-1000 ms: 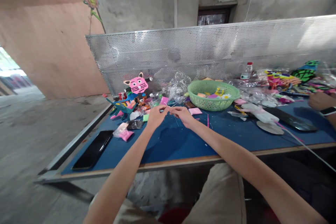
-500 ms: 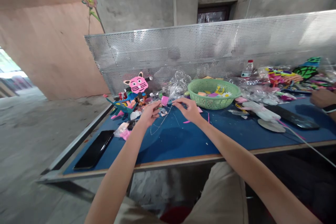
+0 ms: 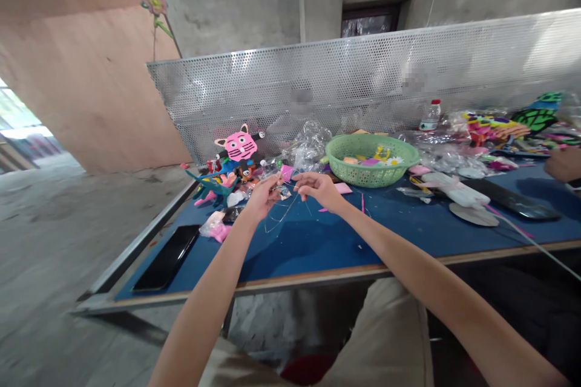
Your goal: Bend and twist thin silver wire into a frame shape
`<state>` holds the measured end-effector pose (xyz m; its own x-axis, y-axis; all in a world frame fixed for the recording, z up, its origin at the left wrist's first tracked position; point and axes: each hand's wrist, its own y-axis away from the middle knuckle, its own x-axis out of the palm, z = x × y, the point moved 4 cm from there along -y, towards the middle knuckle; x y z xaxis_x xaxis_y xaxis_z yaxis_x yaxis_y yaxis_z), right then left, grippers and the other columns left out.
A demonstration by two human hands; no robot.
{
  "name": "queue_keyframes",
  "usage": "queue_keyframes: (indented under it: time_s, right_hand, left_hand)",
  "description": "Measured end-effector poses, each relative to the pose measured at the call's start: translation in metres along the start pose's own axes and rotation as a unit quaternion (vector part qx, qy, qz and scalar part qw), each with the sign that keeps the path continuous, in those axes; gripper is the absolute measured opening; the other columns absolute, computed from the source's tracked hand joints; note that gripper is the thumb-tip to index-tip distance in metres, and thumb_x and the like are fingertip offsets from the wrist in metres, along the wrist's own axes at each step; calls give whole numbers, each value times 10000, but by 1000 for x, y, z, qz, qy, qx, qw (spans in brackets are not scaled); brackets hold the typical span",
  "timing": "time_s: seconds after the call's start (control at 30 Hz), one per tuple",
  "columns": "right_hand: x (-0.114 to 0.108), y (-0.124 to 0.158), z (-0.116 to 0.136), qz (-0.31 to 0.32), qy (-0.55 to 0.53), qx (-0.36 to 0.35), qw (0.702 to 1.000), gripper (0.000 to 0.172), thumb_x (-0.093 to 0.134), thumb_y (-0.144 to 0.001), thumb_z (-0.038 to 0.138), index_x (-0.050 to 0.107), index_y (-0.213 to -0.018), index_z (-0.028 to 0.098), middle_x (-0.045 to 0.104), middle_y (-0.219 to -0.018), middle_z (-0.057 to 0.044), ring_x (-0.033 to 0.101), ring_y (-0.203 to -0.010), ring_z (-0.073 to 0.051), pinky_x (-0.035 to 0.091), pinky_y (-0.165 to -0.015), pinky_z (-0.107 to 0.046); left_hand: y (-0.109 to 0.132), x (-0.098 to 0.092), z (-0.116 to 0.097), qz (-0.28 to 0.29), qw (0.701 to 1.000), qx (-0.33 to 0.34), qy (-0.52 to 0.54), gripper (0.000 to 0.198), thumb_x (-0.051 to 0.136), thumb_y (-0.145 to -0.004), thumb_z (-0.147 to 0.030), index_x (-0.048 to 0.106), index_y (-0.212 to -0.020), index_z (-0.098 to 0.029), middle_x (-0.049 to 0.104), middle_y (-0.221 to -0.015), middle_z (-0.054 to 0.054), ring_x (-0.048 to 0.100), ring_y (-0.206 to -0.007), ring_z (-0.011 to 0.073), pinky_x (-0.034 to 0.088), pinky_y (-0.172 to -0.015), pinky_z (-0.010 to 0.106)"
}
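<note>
Over the blue table [image 3: 308,248], my left hand [image 3: 265,195] pinches a small pink piece [image 3: 287,173] between thumb and fingertips. Just right of that piece is my right hand [image 3: 316,188], its fingers curled and closed on a fine thread or wire [image 3: 284,217] that loops down between the hands. Where the thread meets the pink piece is too small to make out. Behind my left hand stands a pink cat face [image 3: 240,145] among small coloured figures.
A green basket [image 3: 372,175] with foam pieces stands behind my right hand. One black phone [image 3: 167,257] lies at the left, another [image 3: 512,198] at the right. A person's hand [image 3: 563,164] is at the right edge. A perforated metal panel [image 3: 281,84] runs behind.
My right hand has drawn slightly back from the pink piece, its fingers more curled. The pink piece has tilted. The view has shifted slightly.
</note>
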<state>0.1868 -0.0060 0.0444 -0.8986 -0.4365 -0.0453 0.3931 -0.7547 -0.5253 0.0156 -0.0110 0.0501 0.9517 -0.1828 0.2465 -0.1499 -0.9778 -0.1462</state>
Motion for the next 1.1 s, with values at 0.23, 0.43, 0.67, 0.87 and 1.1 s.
queue_keyframes:
  time_s: [0.23,0.43,0.67,0.87,1.1]
  right_hand:
    - [-5,0,-6,-16,13,-16,1000,385,812,-718,365,722,-1055,201,739,-826,-27,617,-551,-118,540,-568,-276]
    - [-6,1,-3,-53,35,-38,997,363,813,-721,382,711,-1016,196,733,-813,-31,662,-629,-151,577,-635,-304]
    - [-3,3,4,-51,93,-92,990,393,808,-738,397,700,-1064,207,738,-908,-46,693,-799,-176,576,-800,-342]
    - [-25,5,21,-114,118,-197,967,568,409,-948,648,587,-1321,258,675,-1168,-101,607,-597,-116,505,-514,-276]
    - [-29,3,38,-103,257,-227,934,335,466,-1009,402,598,-1305,314,659,-1244,-52,671,-907,-167,572,-786,-324]
  left_hand:
    - [1,-1,-1,-7,998,39,-43,406,788,-738,-506,698,-896,-143,544,-758,-18,287,-463,7,278,-452,191]
    - [1,0,-7,10,992,107,-63,369,758,-777,-491,730,-892,-141,471,-644,-32,312,-513,46,261,-486,210]
    - [0,-3,-8,17,993,94,-64,423,808,-712,-515,715,-813,-115,452,-617,-34,290,-512,40,253,-485,200]
    - [8,-5,-12,89,995,23,-24,450,874,-631,-474,590,-608,-125,402,-566,-51,265,-475,25,283,-468,184]
    - [17,4,-4,185,975,-46,-112,525,826,-654,-550,529,-535,-134,405,-512,-38,261,-444,29,196,-431,197]
